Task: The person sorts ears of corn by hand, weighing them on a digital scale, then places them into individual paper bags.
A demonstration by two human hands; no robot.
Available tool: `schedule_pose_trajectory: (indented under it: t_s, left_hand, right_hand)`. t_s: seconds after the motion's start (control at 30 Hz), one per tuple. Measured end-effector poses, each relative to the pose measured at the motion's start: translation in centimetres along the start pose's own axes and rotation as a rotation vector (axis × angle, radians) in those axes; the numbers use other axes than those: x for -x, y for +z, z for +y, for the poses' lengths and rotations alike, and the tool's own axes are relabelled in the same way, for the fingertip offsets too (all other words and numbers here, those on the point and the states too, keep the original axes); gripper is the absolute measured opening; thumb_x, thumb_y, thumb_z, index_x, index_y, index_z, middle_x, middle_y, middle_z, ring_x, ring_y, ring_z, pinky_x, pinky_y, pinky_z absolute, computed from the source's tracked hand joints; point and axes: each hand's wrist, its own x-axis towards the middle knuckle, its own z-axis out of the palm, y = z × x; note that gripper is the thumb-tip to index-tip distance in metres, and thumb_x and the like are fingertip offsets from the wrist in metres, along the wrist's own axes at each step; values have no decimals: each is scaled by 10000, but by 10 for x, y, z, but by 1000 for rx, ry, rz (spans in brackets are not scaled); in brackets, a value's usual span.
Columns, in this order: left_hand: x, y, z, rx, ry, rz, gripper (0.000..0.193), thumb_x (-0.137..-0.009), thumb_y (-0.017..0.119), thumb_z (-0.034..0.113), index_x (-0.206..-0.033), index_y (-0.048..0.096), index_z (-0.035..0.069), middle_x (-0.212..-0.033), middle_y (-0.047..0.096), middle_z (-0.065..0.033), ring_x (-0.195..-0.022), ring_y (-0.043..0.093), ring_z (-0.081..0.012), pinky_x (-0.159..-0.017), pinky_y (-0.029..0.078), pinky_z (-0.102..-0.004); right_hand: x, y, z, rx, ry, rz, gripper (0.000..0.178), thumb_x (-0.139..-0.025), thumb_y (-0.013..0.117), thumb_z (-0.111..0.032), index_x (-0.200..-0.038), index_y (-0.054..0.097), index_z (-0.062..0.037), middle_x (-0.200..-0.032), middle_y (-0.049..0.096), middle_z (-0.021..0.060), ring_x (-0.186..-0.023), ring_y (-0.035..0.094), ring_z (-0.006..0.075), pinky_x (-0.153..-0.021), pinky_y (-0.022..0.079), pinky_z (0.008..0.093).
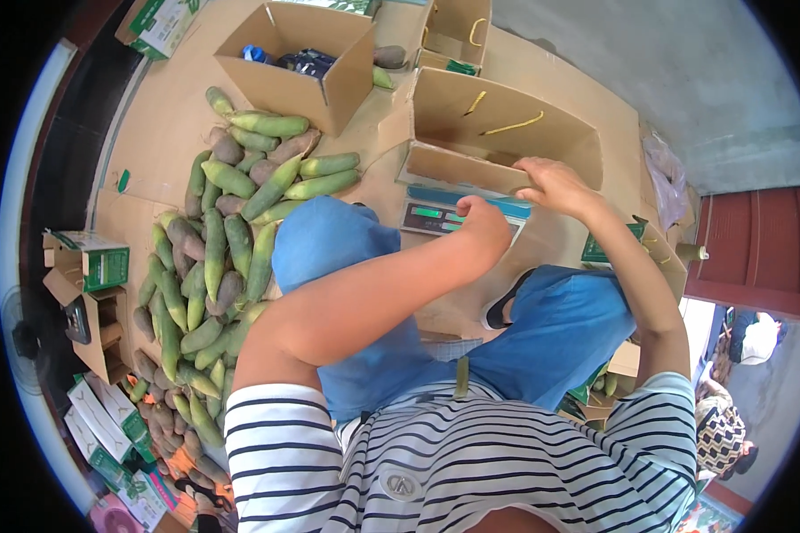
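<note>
A brown cardboard box (458, 160) with yellow cord handles stands open on a digital scale (428, 218) with a blue platform and lit green displays. My right hand (553, 185) grips the box's near wall at its right end, fingers over the edge and thumb outside. Just above the right part of the scale's panel is my left hand (489, 233), its fingers curled in with nothing visible in them. Whether it touches the panel cannot be made out. Left of my knee lies a large heap of long green radishes (213, 253), mixed with purple-brown roots (185, 238).
Another open box (302, 62) with blue and dark items stands behind the heap. A further corded box (453, 35) is at the back. Green-and-white cartons (107, 266) line the left side. A purplish plastic bag (665, 178) lies by the right wall. People are at far right.
</note>
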Motion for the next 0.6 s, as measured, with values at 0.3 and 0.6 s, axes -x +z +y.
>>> schedule_pose_trajectory:
  t_s: [0.3,0.6]
  left_hand:
    - [-2,7,-9,-2,-76,-42,281,-705,645,152,-959,660,32,-897,623,-172,-782,606,-340,-670,425,-514]
    - [-14,-8,4,4,-27,-4,329,-718,622,170,-1012,646,23,-942,629,-194,-803,604,-383,-675,419,-532]
  right_hand:
    - [14,-24,-58,195,17,149,471,-780,640,-223,-1182,482,-35,-1116,556,156,-1062,516,312,-902,401,406]
    - [-4,-1,-39,133,51,163,406,-795,615,-192,-1155,496,-48,-1101,561,145,-1035,526,314,-852,431,400]
